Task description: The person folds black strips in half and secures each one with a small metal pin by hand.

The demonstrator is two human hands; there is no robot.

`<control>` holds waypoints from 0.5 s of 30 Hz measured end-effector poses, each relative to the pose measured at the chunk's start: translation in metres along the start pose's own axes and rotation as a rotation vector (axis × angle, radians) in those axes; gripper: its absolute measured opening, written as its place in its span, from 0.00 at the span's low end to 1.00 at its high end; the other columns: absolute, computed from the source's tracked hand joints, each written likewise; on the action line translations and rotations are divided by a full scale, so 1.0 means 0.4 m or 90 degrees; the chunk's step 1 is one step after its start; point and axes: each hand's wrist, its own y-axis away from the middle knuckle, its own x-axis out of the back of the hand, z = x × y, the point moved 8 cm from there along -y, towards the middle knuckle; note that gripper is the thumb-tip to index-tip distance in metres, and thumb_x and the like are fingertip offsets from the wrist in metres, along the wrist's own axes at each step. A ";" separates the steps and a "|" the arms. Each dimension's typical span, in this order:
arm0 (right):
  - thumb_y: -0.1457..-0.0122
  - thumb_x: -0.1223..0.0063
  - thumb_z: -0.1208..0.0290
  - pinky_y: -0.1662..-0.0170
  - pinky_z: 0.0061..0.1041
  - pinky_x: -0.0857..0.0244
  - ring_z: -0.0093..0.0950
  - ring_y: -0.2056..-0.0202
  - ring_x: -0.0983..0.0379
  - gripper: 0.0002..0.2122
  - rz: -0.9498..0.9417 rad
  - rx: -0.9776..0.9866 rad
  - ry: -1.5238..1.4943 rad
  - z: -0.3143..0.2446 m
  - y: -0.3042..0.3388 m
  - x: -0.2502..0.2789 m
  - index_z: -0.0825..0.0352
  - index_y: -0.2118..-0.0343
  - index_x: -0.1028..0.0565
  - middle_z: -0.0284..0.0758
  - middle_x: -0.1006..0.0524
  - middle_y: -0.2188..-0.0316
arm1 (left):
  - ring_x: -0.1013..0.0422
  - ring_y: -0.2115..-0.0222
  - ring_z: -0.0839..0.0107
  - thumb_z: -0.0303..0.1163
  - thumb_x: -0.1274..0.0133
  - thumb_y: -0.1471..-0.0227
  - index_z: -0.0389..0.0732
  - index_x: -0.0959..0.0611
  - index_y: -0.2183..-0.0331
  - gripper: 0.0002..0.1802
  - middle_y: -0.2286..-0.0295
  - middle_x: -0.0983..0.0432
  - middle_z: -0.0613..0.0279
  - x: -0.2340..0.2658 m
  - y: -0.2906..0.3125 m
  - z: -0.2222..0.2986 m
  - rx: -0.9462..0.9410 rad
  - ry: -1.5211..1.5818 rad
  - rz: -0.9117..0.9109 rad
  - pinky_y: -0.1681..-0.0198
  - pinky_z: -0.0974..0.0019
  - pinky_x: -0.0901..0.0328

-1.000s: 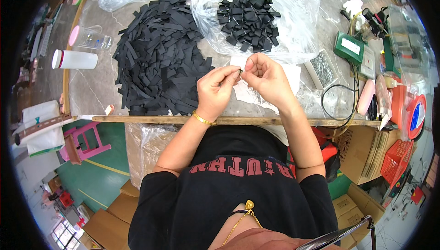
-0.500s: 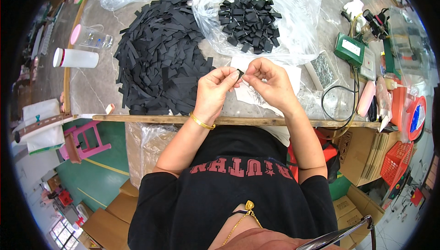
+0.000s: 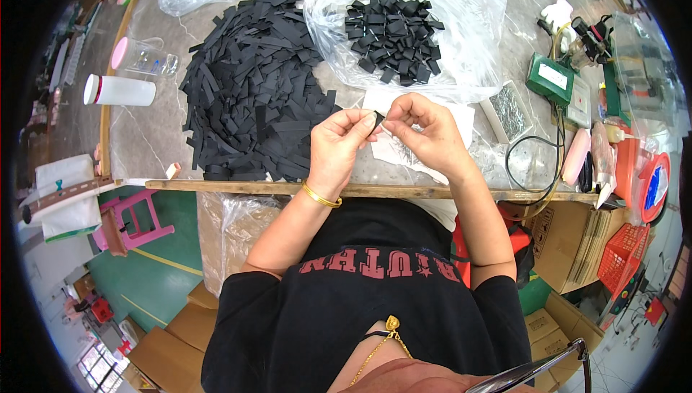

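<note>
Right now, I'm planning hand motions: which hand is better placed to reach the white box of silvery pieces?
Probably the right hand: it is nearer the white box, while the left hand, farther off, pinches a small black piece.

Black strips (image 3: 252,83) look matt, the plastic bag (image 3: 472,40) glossy, the table edge (image 3: 404,190) wooden.

small black piece (image 3: 378,120), partly hidden; pointed corner showing, pinched in left hand (image 3: 336,142)
</note>
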 end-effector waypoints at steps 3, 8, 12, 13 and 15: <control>0.50 0.47 0.83 0.67 0.15 0.38 0.14 0.72 0.34 0.05 0.000 0.010 -0.030 0.001 -0.001 -0.003 0.69 0.72 0.30 0.27 0.29 0.75 | 0.30 0.76 0.79 0.27 0.47 0.50 0.32 0.21 0.67 0.08 0.76 0.24 0.62 -0.002 0.000 -0.004 0.013 0.019 -0.011 0.71 0.79 0.37; 0.50 0.49 0.84 0.66 0.15 0.38 0.15 0.70 0.33 0.05 -0.014 0.007 -0.067 0.006 0.000 -0.005 0.69 0.72 0.31 0.28 0.29 0.73 | 0.30 0.76 0.79 0.26 0.48 0.50 0.31 0.22 0.67 0.08 0.76 0.25 0.61 -0.004 -0.001 -0.012 0.058 0.079 -0.023 0.72 0.78 0.36; 0.49 0.49 0.84 0.66 0.15 0.38 0.16 0.69 0.33 0.05 -0.025 -0.009 -0.132 0.014 0.003 -0.008 0.69 0.70 0.31 0.28 0.29 0.73 | 0.30 0.77 0.79 0.26 0.48 0.50 0.31 0.21 0.68 0.08 0.76 0.25 0.61 -0.005 -0.001 -0.009 0.081 0.080 -0.041 0.72 0.78 0.36; 0.49 0.49 0.84 0.66 0.14 0.38 0.16 0.70 0.33 0.05 -0.027 -0.016 -0.158 0.018 0.002 -0.010 0.69 0.70 0.31 0.29 0.28 0.73 | 0.30 0.77 0.79 0.27 0.48 0.50 0.31 0.21 0.68 0.08 0.76 0.25 0.61 -0.004 -0.002 -0.006 0.083 0.068 -0.045 0.72 0.79 0.35; 0.49 0.49 0.84 0.66 0.14 0.38 0.15 0.70 0.32 0.06 -0.031 -0.028 -0.201 0.027 0.002 -0.014 0.69 0.70 0.31 0.29 0.28 0.73 | 0.30 0.77 0.79 0.27 0.47 0.50 0.32 0.21 0.68 0.08 0.76 0.25 0.62 -0.002 -0.003 -0.002 0.088 0.043 -0.049 0.72 0.79 0.35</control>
